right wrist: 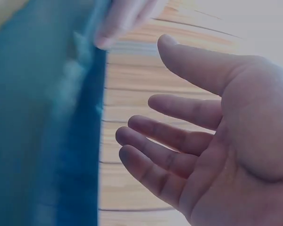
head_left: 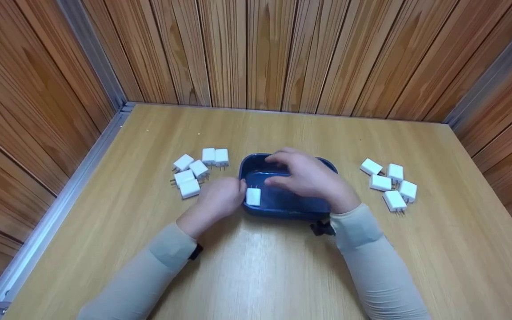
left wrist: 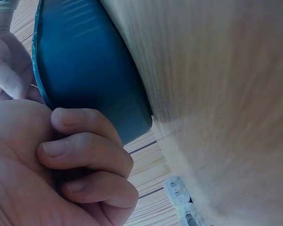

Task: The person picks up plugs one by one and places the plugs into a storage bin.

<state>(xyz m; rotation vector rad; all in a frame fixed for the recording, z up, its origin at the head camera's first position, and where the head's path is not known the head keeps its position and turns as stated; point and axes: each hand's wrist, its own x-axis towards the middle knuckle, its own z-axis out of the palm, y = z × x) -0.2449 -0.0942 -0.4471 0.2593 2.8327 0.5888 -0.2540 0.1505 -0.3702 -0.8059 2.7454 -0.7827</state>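
A dark blue plastic tray (head_left: 282, 214) sits mid-table, with one white charger plug (head_left: 253, 196) lying inside at its left end, prongs pointing away. My left hand (head_left: 221, 196) grips the tray's left rim. In the left wrist view, that hand's fingers (left wrist: 87, 150) are curled at the corner of the blue wall (left wrist: 85, 61). Above the tray's interior hovers my right hand (head_left: 307, 174), thumb and fingers spread apart. Nothing shows between the right fingers (right wrist: 165, 141) in the right wrist view.
Several white charger plugs (head_left: 189, 188) lie clustered left of the tray, close to the left hand. Another group of several plugs (head_left: 380, 182) lies to the right. Wood-panelled walls (head_left: 265, 53) stand behind and at both sides, with a metal rail (head_left: 60, 209) along the left edge.
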